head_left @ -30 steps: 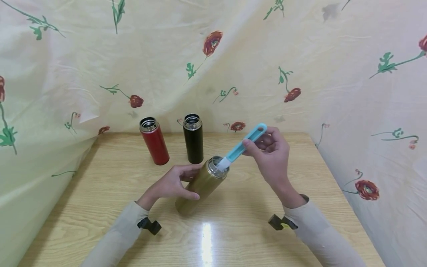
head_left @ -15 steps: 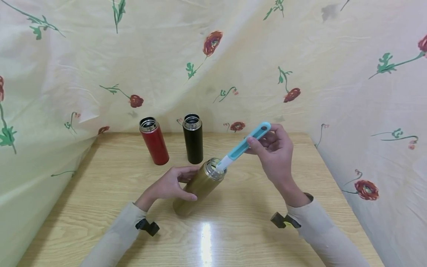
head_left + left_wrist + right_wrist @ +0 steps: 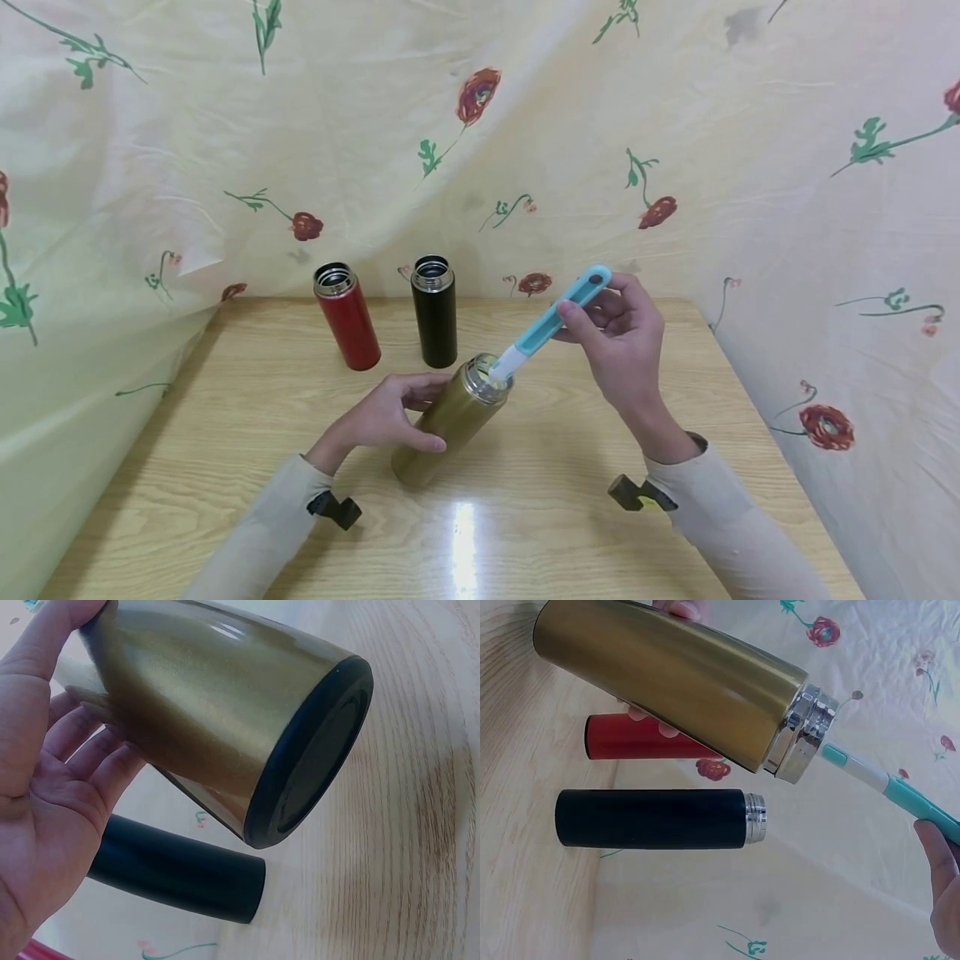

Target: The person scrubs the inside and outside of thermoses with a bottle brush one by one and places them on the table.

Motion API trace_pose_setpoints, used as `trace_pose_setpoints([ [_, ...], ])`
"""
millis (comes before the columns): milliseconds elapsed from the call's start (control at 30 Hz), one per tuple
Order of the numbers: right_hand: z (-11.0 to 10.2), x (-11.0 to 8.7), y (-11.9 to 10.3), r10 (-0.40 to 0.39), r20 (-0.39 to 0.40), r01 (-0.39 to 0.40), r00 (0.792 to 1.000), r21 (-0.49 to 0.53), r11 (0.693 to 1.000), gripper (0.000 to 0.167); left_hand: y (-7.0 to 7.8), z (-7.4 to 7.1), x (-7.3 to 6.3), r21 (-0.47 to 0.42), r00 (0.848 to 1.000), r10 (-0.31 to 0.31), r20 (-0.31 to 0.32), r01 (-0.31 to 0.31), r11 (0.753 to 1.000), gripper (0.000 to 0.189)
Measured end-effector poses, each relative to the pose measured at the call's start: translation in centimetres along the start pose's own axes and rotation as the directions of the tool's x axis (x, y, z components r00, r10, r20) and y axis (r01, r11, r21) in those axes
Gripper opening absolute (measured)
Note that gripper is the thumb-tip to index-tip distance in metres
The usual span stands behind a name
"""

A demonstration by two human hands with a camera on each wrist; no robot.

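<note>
Three flasks in head view, all w/ open mouths. Red flask (image 3: 349, 325) & black flask (image 3: 437, 325) stand side by side, apart, at the far edge of the counter (image 3: 540, 492), nr the floral cloth (image 3: 390, 133) behind. Gold flask (image 3: 453, 421) is closer, tilted w/ its mouth up to the R. Left hand (image 3: 390, 412) grips it round the body, thumb on the near side, fingers behind. Right hand (image 3: 626, 350) pinches the blue handle of a tool (image 3: 535, 335); the tool's white lower part goes into the gold flask's mouth, far end hidden inside. Both sleeves (image 3: 727, 517) are light-coloured, w/ a dark device at each wrist.

L wrist view: fingers curl round the gold flask, its dark base (image 3: 319, 754) facing R; can't tell if the base touches the counter. Black flask lies beyond, a sliver of red at the bottom L corner.

R wrist view: gold flask's metal neck (image 3: 802, 735) shows, tool at the mouth; the right hand is on the handle at the R edge, only partly in view. Red flask is partly hidden behind the gold one.
</note>
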State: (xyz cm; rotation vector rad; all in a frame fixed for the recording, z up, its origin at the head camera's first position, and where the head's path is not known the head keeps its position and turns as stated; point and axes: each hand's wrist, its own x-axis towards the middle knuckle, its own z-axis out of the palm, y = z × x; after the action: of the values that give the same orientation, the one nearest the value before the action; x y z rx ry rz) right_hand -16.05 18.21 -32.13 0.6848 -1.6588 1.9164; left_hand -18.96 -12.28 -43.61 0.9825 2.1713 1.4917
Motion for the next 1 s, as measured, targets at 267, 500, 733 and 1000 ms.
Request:
trace_pose_setpoints([
  [267, 0.0, -0.2, 0.3, 0.018, 0.001, -0.018, 1.000, 0.021, 1.000, 0.031, -0.2, 0.1, 0.3, -0.007, 1.000, -0.003, 0.011, 0.003, 1.000, 0.085],
  [500, 0.3, -0.8, 0.8, 0.057, 0.007, -0.057, 0.998, -0.009, 0.998, 0.028, -0.1, 0.2, 0.4, 0.003, 1.000, -0.018, 0.001, 0.018, 1.000, 0.084],
  [733, 0.9, -1.5, 1.4, 0.068, 0.019, -0.067, 0.998, -0.022, 0.998, 0.028, 0.2, 0.1, 0.6, 0.018, 1.000, -0.017, -0.009, 0.017, 1.000, 0.085],
  [1000, 1.6, -2.0, 2.0, 0.078, 0.049, -0.076, 0.996, -0.046, 0.996, 0.026, 0.4, 0.0, 0.7, 0.028, 1.000, -0.002, -0.031, 0.003, 1.000, 0.085],
])
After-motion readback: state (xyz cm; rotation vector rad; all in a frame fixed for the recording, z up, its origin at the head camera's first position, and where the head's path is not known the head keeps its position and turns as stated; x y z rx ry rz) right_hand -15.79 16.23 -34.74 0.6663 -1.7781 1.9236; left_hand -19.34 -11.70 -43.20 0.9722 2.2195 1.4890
